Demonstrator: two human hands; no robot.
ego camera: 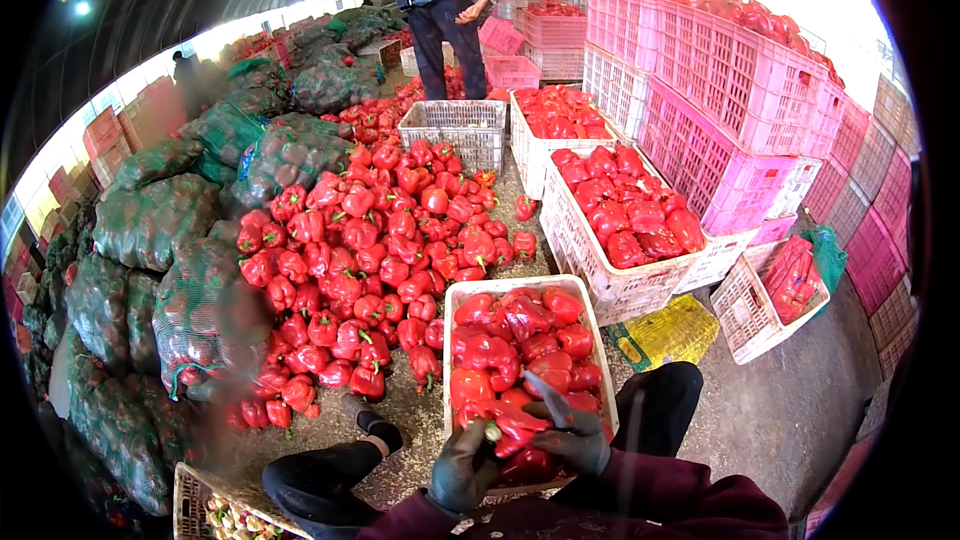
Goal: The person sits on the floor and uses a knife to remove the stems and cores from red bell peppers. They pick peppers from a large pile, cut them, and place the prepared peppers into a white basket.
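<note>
My left hand [463, 467], in a dark glove, grips the stem end of a red bell pepper [516, 424]. A pale green stem stub shows beside its fingers. In my right hand [576, 441], also gloved, is a knife [550, 399] with its blade pointing up and away to the left. The right fingers touch the pepper's near right side. Both hands are above the near end of a white plastic crate [589, 292], which is filled with red bell peppers [491, 360]. The knife's handle is hidden in my right hand.
Loose red peppers [360, 240] cover the floor ahead, beside green mesh sacks [154, 221]. Filled crates [592, 277] and pink stacks [720, 82] stand right. A crate of trimmings [225, 499] sits near left. A person [450, 7] stands beyond a slatted crate [454, 127].
</note>
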